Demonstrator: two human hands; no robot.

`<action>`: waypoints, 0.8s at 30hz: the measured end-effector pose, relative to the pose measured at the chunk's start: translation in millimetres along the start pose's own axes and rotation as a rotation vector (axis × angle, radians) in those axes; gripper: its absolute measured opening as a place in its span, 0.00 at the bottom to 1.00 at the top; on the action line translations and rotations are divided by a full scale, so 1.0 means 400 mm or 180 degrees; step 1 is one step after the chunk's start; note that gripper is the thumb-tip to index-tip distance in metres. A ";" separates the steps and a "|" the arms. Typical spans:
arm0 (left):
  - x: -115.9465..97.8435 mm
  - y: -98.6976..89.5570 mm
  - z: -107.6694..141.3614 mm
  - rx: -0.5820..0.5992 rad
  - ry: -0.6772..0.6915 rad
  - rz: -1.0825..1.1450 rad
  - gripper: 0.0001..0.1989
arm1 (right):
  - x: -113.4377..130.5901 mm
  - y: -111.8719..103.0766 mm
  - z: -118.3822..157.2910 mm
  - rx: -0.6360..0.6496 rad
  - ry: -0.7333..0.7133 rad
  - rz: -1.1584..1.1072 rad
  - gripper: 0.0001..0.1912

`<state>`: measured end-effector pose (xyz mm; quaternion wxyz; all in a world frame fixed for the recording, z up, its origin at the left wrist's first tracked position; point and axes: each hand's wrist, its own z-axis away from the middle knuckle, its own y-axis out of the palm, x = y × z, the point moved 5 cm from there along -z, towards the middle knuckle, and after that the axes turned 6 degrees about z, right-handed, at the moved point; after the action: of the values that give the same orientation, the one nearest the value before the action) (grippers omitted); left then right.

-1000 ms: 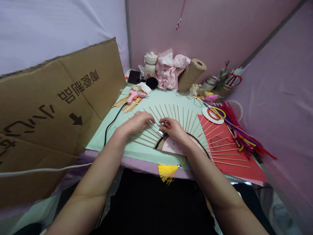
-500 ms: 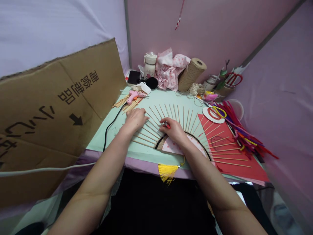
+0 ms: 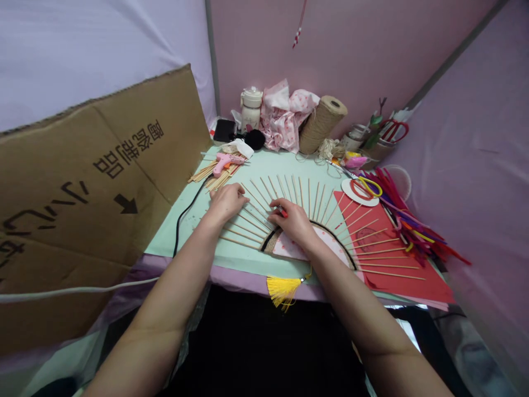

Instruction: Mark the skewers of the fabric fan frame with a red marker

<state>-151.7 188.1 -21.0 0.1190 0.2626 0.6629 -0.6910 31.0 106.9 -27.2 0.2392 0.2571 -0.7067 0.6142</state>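
A half-round fan frame lies on the table. Its thin wooden sticks (image 3: 309,193) spread outward from a pink dotted cloth panel (image 3: 289,246) with a black and tan rim. My left hand (image 3: 227,204) rests over the outer ends of the sticks on the left, fingers bent, thumb and forefinger closed about one stick. In my right hand (image 3: 291,218) is a slim red pen (image 3: 282,211), pinched over the inner part of the sticks; its tip is hard to make out. A yellow tassel (image 3: 283,291) hangs from the fan over the front edge.
A pink glue gun (image 3: 225,163) lies on spare sticks (image 3: 201,172), its black cord running left. Behind stand a bottle (image 3: 250,107), crumpled cloth (image 3: 283,124) and a twine spool (image 3: 324,124). Red paper (image 3: 384,264) and pipe cleaners (image 3: 407,220) are right; cardboard (image 3: 103,193) stands left.
Hardly anything differs. Both hands keep their places on the fan, and the whole view has shifted slightly.
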 end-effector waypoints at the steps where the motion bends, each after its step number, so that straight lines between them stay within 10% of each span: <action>1: -0.002 0.001 0.002 0.0024 -0.0050 -0.0024 0.12 | 0.000 0.000 0.001 0.0000 0.0002 0.0015 0.12; 15: -0.010 0.000 0.004 0.0147 -0.0132 -0.0134 0.14 | 0.009 -0.008 0.016 -0.0300 -0.0260 -0.0022 0.15; 24: -0.004 0.005 0.004 0.0074 -0.0080 -0.0086 0.14 | 0.084 -0.037 0.147 -0.0978 -0.1081 0.0201 0.15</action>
<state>-149.8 186.2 -21.9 0.1148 0.2463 0.6567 -0.7035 13.8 44.8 -1.9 0.1339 0.2951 -0.8298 0.4544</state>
